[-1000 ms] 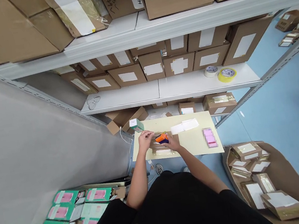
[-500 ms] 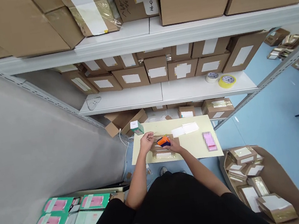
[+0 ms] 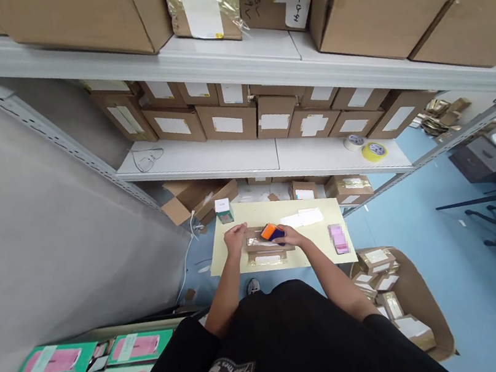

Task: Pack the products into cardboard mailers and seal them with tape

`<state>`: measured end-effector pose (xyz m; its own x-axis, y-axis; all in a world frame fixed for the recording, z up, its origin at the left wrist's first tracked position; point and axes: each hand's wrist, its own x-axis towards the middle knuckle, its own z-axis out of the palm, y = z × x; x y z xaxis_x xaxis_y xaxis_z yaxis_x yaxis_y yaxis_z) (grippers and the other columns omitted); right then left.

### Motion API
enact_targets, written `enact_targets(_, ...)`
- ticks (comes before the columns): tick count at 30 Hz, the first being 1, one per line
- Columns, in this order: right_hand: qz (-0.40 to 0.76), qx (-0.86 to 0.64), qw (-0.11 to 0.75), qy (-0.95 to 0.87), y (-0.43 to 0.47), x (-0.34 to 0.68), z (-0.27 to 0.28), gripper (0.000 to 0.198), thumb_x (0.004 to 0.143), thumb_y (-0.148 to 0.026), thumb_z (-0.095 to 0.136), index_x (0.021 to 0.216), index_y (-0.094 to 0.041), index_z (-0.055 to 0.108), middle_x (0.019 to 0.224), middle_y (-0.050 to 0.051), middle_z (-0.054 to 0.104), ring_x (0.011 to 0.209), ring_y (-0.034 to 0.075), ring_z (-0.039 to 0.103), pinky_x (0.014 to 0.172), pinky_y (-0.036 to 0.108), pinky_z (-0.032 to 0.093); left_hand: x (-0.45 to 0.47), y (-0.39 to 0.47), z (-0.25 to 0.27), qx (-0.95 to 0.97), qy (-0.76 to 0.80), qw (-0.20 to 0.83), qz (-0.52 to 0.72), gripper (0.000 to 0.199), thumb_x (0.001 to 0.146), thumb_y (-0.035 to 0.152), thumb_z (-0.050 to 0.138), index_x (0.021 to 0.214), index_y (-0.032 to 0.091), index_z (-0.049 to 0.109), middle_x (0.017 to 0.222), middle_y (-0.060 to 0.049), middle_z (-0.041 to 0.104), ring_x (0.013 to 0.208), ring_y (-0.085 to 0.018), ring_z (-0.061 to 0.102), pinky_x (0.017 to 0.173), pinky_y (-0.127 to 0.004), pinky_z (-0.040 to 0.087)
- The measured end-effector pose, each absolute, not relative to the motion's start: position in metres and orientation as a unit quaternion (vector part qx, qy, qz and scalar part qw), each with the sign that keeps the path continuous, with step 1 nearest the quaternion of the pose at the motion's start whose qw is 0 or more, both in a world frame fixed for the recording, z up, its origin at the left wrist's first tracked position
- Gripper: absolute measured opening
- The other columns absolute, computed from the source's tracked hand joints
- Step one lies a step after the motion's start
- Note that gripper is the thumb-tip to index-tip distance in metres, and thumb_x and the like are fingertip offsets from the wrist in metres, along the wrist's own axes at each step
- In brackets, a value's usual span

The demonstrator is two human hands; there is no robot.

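Observation:
On the cream table board (image 3: pixel 236 262) lies a brown cardboard box (image 3: pixel 285 247) with glossy clear tape along part of its top. My right hand (image 3: pixel 291 236) grips an orange and dark-blue tape dispenser (image 3: pixel 268 231) over the box. At the box's left end is my left hand (image 3: pixel 236 237), its thumb and fingers pinched together; whatever they hold is too small to make out. Closer to my body, a second taped box (image 3: pixel 267 260) with a white label lies against the first.
A green-and-white small box (image 3: pixel 223 210) stands at the board's back left corner. White label sheets (image 3: pixel 302 218) and a pink blurred item (image 3: pixel 338 239) lie to the right. Shelving (image 3: pixel 205 149) with cartons rises beyond. A large carton (image 3: pixel 421 303) of parcels stands at right.
My view has turned and tilted slightly. My left hand's fingers have drawn closer together by the box's left end. The dispenser stays in my right hand over the box.

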<state>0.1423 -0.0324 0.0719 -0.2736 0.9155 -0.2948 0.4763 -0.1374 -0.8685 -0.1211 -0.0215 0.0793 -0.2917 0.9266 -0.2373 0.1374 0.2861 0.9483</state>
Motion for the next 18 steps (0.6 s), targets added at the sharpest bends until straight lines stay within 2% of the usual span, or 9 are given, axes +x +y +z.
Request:
enact_targets(3, 0.483, -0.575, 0.176, -0.637, -0.025, 0.138, 0.086, 0.047, 0.071, -0.063, 0.082, 0.089, -0.021, 0.071, 0.08, -0.001, 0.069, 0.077, 0.021, 0.063, 0.07, 0.03, 0.047, -0.129, -0.025, 0.066, 0.361, 0.672, 0.46, 0.455, 0.038, 0.077, 0.054, 0.077, 0.085, 0.017, 0.082, 0.082, -0.009, 0.08, 0.084, -0.027, 0.075, 0.081, -0.036, 0.059)
enact_targets(8, 0.417, -0.616, 0.085, -0.663, -0.024, 0.122, 0.089, 0.057, 0.085, -0.079, 0.062, 0.084, -0.022, 0.07, 0.079, 0.002, 0.07, 0.075, 0.02, 0.063, 0.065, 0.028, 0.041, -0.138, -0.034, 0.039, 0.281, 0.666, 0.496, 0.481, 0.035, 0.064, 0.05, 0.085, 0.074, 0.016, 0.081, 0.074, -0.008, 0.078, 0.077, -0.025, 0.071, 0.074, -0.034, 0.055)
enact_targets(13, 0.337, -0.635, 0.02, -0.695, -0.019, 0.103, 0.076, 0.061, 0.084, -0.083, 0.061, 0.082, -0.024, 0.073, 0.076, 0.003, 0.071, 0.076, 0.021, 0.065, 0.064, 0.027, 0.038, -0.147, -0.043, 0.01, 0.203, 0.673, 0.541, 0.463, 0.038, 0.06, 0.048, 0.087, 0.076, 0.015, 0.078, 0.074, -0.009, 0.075, 0.076, -0.024, 0.07, 0.07, -0.033, 0.052)
enact_targets(18, 0.317, -0.646, 0.01, -0.694, -0.012, 0.097, 0.072, 0.061, 0.085, -0.083, 0.059, 0.078, -0.024, 0.075, 0.073, 0.003, 0.072, 0.073, 0.021, 0.065, 0.062, 0.026, 0.036, -0.144, -0.047, -0.018, 0.146, 0.68, 0.589, 0.411, 0.043, 0.059, 0.049, 0.088, 0.084, 0.015, 0.077, 0.079, -0.01, 0.075, 0.079, -0.025, 0.071, 0.07, -0.033, 0.05)
